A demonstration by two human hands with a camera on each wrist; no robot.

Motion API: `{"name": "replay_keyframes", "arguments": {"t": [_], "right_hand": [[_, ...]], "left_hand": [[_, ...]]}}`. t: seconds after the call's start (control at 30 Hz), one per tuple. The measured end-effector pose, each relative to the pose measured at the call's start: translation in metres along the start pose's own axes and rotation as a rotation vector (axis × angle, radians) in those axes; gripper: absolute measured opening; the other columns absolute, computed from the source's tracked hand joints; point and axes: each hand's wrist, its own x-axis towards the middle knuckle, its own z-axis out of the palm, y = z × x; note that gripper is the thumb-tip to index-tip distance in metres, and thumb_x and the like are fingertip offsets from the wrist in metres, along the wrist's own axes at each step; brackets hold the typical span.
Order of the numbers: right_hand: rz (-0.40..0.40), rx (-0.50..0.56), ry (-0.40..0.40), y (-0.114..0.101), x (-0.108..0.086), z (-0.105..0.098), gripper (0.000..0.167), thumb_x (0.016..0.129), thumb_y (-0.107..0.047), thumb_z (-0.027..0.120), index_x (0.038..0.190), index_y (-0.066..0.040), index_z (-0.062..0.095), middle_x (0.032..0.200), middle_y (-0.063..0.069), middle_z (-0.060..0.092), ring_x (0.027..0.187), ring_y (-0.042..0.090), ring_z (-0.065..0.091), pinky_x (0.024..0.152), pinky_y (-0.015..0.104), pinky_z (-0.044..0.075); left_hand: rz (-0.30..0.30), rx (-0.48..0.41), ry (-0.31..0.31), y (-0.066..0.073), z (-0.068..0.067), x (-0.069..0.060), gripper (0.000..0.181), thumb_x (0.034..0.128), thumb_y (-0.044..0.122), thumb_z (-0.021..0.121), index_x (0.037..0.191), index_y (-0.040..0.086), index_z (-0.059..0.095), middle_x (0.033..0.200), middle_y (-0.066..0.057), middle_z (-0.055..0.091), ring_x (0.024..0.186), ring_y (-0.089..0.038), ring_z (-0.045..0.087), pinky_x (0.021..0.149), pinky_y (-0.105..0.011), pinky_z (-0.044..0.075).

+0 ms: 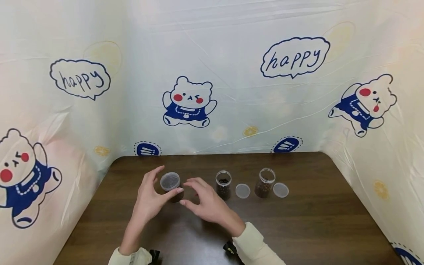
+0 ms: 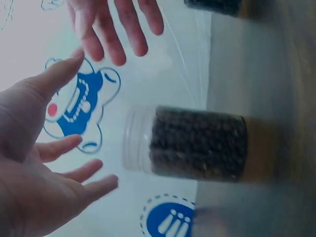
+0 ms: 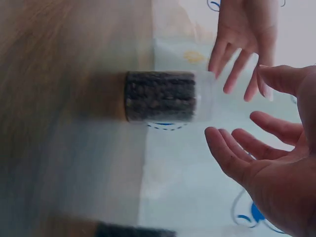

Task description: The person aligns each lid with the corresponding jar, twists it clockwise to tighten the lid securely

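A clear lidded jar (image 1: 170,182) full of dark beans stands upright on the table, its translucent lid on top. My left hand (image 1: 148,200) is at its left side, thumb and fingers spread around it. From the right, my right hand (image 1: 206,201) faces the same jar with parted thumb and fingers. In the left wrist view a gap shows between the left hand (image 2: 54,143) and the jar (image 2: 197,143). The right wrist view likewise has the right hand (image 3: 276,148) apart from the jar (image 3: 160,96).
Right of the hands stand two lidless jars, one with black contents (image 1: 223,186) and one with brown contents (image 1: 264,186). Beside each lies a round lid (image 1: 243,191), the other lid (image 1: 281,190) being farthest right. A printed curtain (image 1: 232,110) surrounds the brown table (image 1: 298,228).
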Motion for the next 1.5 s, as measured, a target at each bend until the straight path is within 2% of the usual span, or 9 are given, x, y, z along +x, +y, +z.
{"name": "replay_keyframes", "arguments": {"t": [0.17, 0.37, 0.57, 0.67, 0.8, 1.07, 1.17, 1.3, 1.5], "right_hand": [[-0.088, -0.027, 0.040, -0.007, -0.015, -0.018, 0.040, 0.100, -0.029, 0.073, 0.135, -0.013, 0.066, 0.142, 0.004, 0.062, 0.121, 0.017, 0.067, 0.096, 0.026, 0.059], [-0.223, -0.125, 0.168, -0.009, -0.029, -0.042, 0.026, 0.098, -0.022, 0.076, 0.122, -0.013, 0.073, 0.131, 0.003, 0.068, 0.119, 0.017, 0.069, 0.099, 0.033, 0.060], [-0.258, -0.177, 0.289, 0.008, -0.036, -0.070, 0.026, 0.094, -0.013, 0.079, 0.119, -0.009, 0.072, 0.124, 0.006, 0.071, 0.113, 0.017, 0.070, 0.095, 0.033, 0.061], [-0.223, -0.195, 0.335, 0.021, -0.039, -0.082, 0.033, 0.091, -0.010, 0.082, 0.122, -0.006, 0.071, 0.123, 0.008, 0.071, 0.108, 0.020, 0.071, 0.088, 0.034, 0.062], [-0.110, -0.212, 0.352, 0.038, -0.045, -0.090, 0.043, 0.087, -0.011, 0.086, 0.125, -0.003, 0.069, 0.122, 0.010, 0.071, 0.106, 0.026, 0.071, 0.087, 0.039, 0.061], [0.116, -0.237, 0.256, 0.058, -0.056, -0.089, 0.053, 0.086, -0.014, 0.087, 0.132, -0.001, 0.065, 0.128, 0.014, 0.068, 0.118, 0.032, 0.068, 0.100, 0.049, 0.058], [0.170, -0.259, 0.219, 0.065, -0.056, -0.087, 0.054, 0.085, -0.013, 0.087, 0.132, -0.001, 0.065, 0.130, 0.015, 0.067, 0.122, 0.034, 0.065, 0.104, 0.051, 0.055], [0.222, -0.277, 0.172, 0.076, -0.054, -0.084, 0.054, 0.085, -0.012, 0.087, 0.133, 0.001, 0.064, 0.132, 0.018, 0.066, 0.124, 0.038, 0.063, 0.106, 0.055, 0.053], [0.299, -0.274, 0.101, 0.094, -0.054, -0.076, 0.055, 0.088, -0.013, 0.085, 0.136, 0.003, 0.063, 0.136, 0.021, 0.066, 0.127, 0.040, 0.064, 0.108, 0.055, 0.053]], "left_hand": [[0.109, -0.027, 0.035, 0.015, 0.003, 0.001, 0.082, 0.0813, 0.041, 0.092, 0.148, 0.012, 0.055, 0.154, -0.016, 0.052, 0.137, -0.044, 0.055, 0.110, -0.064, 0.050], [0.159, -0.093, -0.028, 0.027, 0.010, 0.004, 0.069, 0.0856, 0.037, 0.089, 0.144, 0.014, 0.060, 0.146, -0.011, 0.063, 0.134, -0.040, 0.063, 0.110, -0.058, 0.052], [0.189, -0.216, -0.083, 0.035, 0.022, 0.007, 0.065, 0.0870, 0.033, 0.088, 0.143, 0.017, 0.059, 0.144, -0.008, 0.066, 0.131, -0.033, 0.066, 0.108, -0.051, 0.055], [0.197, -0.259, -0.114, 0.038, 0.031, 0.008, 0.067, 0.0867, 0.032, 0.088, 0.144, 0.018, 0.057, 0.146, -0.008, 0.064, 0.134, -0.031, 0.065, 0.108, -0.047, 0.056], [0.186, -0.272, -0.149, 0.040, 0.043, 0.009, 0.071, 0.0858, 0.034, 0.089, 0.146, 0.019, 0.054, 0.149, -0.007, 0.061, 0.139, -0.029, 0.061, 0.109, -0.044, 0.056], [0.156, -0.270, -0.187, 0.039, 0.069, 0.005, 0.074, 0.0834, 0.038, 0.090, 0.146, 0.018, 0.056, 0.148, -0.005, 0.062, 0.139, -0.028, 0.060, 0.108, -0.044, 0.057], [0.147, -0.270, -0.204, 0.037, 0.082, 0.006, 0.073, 0.0827, 0.039, 0.091, 0.145, 0.020, 0.058, 0.147, -0.002, 0.062, 0.139, -0.027, 0.060, 0.108, -0.043, 0.057], [0.136, -0.302, -0.225, 0.032, 0.099, 0.009, 0.072, 0.0826, 0.037, 0.091, 0.145, 0.021, 0.058, 0.148, -0.003, 0.063, 0.141, -0.030, 0.059, 0.110, -0.044, 0.056], [0.114, -0.335, -0.245, 0.023, 0.123, 0.015, 0.080, 0.0825, 0.037, 0.091, 0.150, 0.016, 0.054, 0.154, -0.014, 0.058, 0.143, -0.033, 0.056, 0.111, -0.047, 0.054]]}}
